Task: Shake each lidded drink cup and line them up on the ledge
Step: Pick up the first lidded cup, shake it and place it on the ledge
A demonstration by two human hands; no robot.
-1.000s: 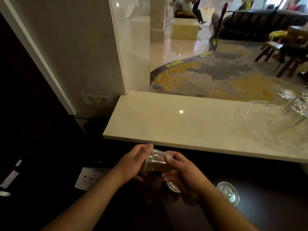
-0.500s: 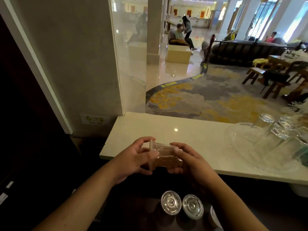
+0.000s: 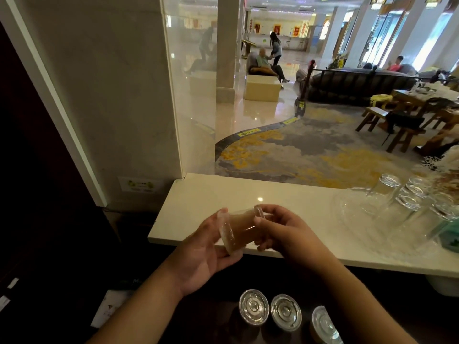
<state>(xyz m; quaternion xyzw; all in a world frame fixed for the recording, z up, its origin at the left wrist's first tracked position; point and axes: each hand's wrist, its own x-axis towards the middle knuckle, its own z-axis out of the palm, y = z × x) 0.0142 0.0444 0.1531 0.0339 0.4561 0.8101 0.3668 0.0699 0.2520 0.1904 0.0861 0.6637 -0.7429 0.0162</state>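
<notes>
While tipped on its side above the near edge of the pale stone ledge (image 3: 223, 194), the clear lidded plastic cup of brown drink (image 3: 239, 229) sits between both hands: left hand (image 3: 206, 249) fingers cradle its lid end, right hand (image 3: 280, 232) fingers curl around its base. Three lidded cups (image 3: 285, 312) stand nearer, below.

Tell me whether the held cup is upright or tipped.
Tipped. The cup lies nearly sideways, lid toward the left hand, base at the right hand.

Daylight enters from far-right windows (image 3: 432, 43); hall bright, floor glossy. Near left falls into deep shadow. Point glare on the ledge (image 3: 260, 199). Wide-angle bending at edges. Glasses (image 3: 407, 197) at right slightly smeared.
</notes>
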